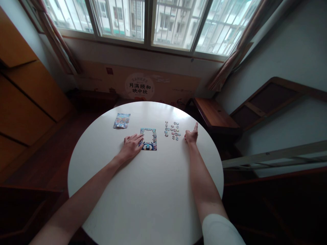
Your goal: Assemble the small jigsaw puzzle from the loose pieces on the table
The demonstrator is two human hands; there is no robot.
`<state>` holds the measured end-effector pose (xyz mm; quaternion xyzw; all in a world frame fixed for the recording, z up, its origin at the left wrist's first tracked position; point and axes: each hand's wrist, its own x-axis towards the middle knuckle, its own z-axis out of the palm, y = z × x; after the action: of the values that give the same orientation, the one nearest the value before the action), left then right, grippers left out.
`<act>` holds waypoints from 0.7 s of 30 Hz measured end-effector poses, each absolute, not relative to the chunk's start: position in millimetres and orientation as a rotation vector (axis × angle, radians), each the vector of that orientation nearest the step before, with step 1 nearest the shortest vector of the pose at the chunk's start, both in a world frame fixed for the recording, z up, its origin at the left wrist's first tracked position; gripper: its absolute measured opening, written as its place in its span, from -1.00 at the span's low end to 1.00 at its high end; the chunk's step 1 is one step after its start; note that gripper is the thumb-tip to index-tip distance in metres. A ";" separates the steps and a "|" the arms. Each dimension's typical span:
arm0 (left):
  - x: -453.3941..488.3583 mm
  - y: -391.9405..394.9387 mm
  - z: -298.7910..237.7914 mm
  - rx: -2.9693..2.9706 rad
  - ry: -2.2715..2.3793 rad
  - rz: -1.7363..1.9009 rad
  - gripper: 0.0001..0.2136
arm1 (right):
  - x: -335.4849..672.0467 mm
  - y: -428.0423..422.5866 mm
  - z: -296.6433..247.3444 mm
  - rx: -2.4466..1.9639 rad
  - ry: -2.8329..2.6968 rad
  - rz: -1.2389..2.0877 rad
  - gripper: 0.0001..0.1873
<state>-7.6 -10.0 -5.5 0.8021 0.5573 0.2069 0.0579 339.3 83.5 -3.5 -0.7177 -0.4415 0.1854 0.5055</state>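
Note:
My left hand (132, 147) lies flat on the table, its fingertips on the left edge of a small jigsaw puzzle (152, 146). The puzzle's colourful border is put together, with a dark blue-and-white figure along the bottom; its middle shows white. To the right lie several loose jigsaw pieces (175, 130) in a loose cluster. Just right of them is my right hand (191, 135), one digit stretched out away from me and the other fingers curled in. What those curled fingers hold, if anything, is hidden.
A colourful printed picture sheet or packet (122, 120) lies at the back left of the round white table (153, 194). Behind the table are a printed wall banner (163, 80) and barred windows. A wooden bench (217, 115) stands beyond its right edge, and wooden cabinets (28, 95) are at left.

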 end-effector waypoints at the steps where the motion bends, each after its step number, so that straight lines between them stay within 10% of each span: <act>1: -7.7 -9.7 -6.0 2.431 1.689 0.627 -0.63 | 339.5 83.3 -3.1 -1.735 -1.071 0.445 -0.03; 21: -8.7 -8.4 -8.1 2.445 1.693 0.615 -0.63 | 340.8 82.9 -4.7 -1.767 -1.116 0.432 -0.10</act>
<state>-8.7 -8.4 -8.1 0.8040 0.5567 0.2023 0.0526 340.8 82.9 -4.7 -0.7253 -0.4578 0.1773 0.4826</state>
